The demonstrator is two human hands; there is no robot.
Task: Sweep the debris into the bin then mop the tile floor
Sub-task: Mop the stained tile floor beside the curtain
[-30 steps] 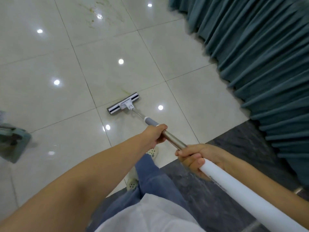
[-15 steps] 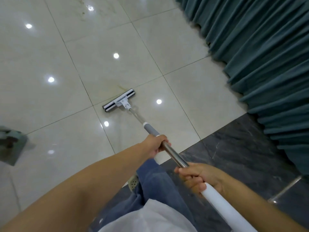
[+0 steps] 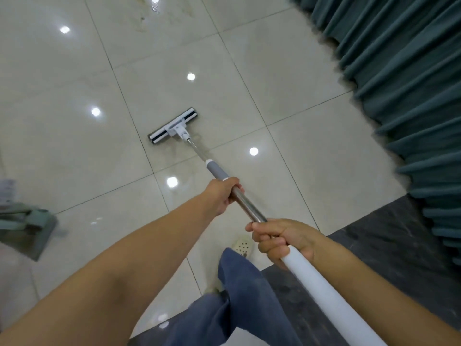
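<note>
The head view looks down a mop (image 3: 249, 208) that runs away from the person at a slant. Its flat head (image 3: 173, 126) lies on the pale tile floor (image 3: 74, 71), across a grout line. The left hand (image 3: 222, 196) is wrapped round the steel part of the pole, just below the grey sleeve. The right hand (image 3: 282, 239) is curled round it nearer the body, where the white upper section begins. Set apart like this, the forward hand can likely steer and press while the rear one drives the stroke. This looks like the mopping half of the task.

Faint brownish streaks (image 3: 199, 148) show on the tile just behind the mop head. A larger yellowish stain (image 3: 144, 16) sits well ahead near the top edge, not yet reached.

A teal curtain (image 3: 399, 83) hangs along the right, its hem on the floor, and could catch the head on a wide sweep. A dark stone strip (image 3: 374, 258) borders the tile by the person's leg (image 3: 244, 283) and shoe (image 3: 243, 243). At the left edge a blurred green object (image 3: 27, 228) rests on the floor; whether it is the bin cannot be told.
</note>
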